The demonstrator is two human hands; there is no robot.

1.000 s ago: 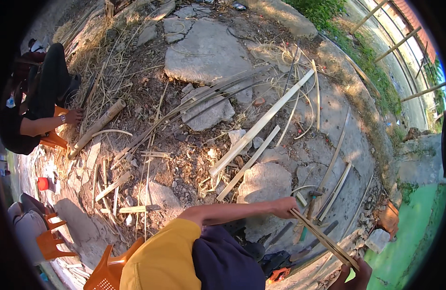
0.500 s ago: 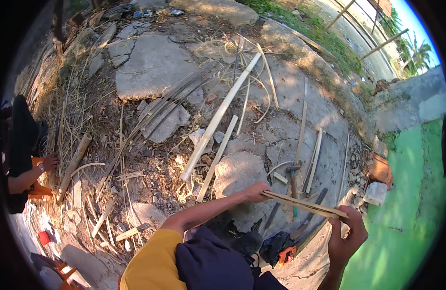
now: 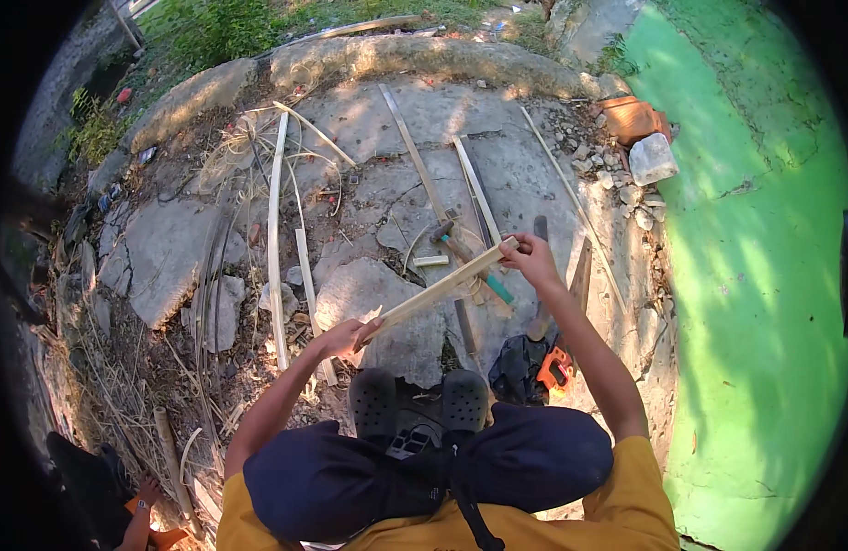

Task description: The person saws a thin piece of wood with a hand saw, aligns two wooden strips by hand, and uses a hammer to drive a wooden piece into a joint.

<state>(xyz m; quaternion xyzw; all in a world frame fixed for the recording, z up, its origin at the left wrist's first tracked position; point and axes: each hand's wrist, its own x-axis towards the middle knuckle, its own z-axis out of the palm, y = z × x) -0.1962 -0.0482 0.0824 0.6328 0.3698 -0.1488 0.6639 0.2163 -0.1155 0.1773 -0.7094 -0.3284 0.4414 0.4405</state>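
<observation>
A pale, flat bamboo slat slopes up to the right in front of me. My left hand is closed round its lower end, over a broad stone. The upper end is pinched between the fingers and thumb of my right hand. Beneath the slat lies a hammer with a green-ended handle, partly crossed by it. A short cut piece of bamboo rests beside the hammer head. Longer bamboo strips lie on the ground to the left.
By my right knee sit a dark plastic bag and an orange object. Another person's hand shows at lower left. Cracked concrete slabs cover the ground, with a pale block and green-painted surface at right.
My view has swung to the right and down, showing my knees and dark clogs. The slat, still in both hands, now rises to the right with its broad face toward me.
</observation>
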